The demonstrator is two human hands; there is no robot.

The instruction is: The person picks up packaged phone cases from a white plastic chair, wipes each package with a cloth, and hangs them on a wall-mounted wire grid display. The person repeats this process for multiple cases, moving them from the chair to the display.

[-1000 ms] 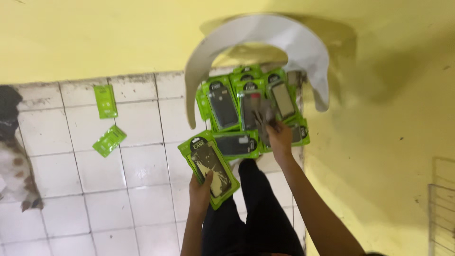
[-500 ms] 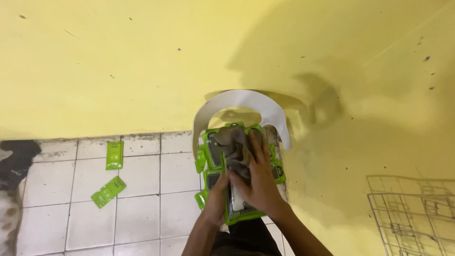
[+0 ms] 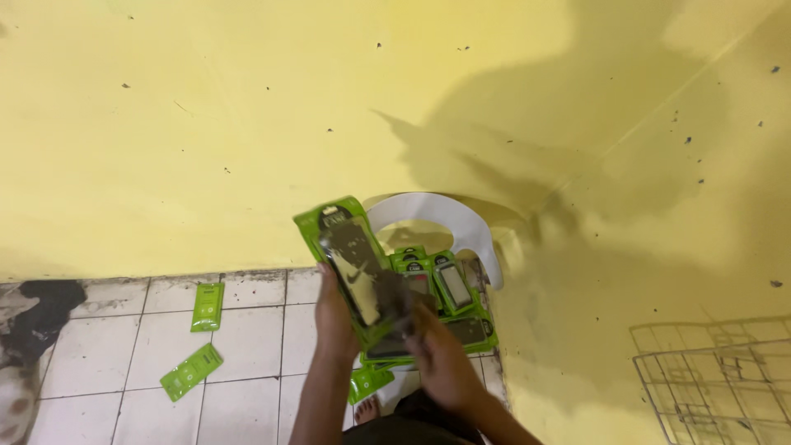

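My left hand [image 3: 333, 313] holds up a green packaged phone case [image 3: 350, 264] with a dark case inside, tilted in front of the yellow wall. My right hand [image 3: 437, 354] grips the lower right side of the same stack, where a second dark package [image 3: 404, 297] shows beneath. Behind the hands lies a pile of similar green packages [image 3: 449, 288] on a white curved plastic seat [image 3: 441, 216] set against the wall corner.
Two loose green packages [image 3: 208, 306] [image 3: 191, 372] lie on the white tiled floor at the left. A dark cloth [image 3: 41, 317] sits at the far left. A white wire rack [image 3: 717, 379] stands at the lower right. My foot [image 3: 368, 409] shows below.
The view has tilted up toward the wall. My hands have lifted the packaged case off the pile; the left hand now holds it higher and to the left.
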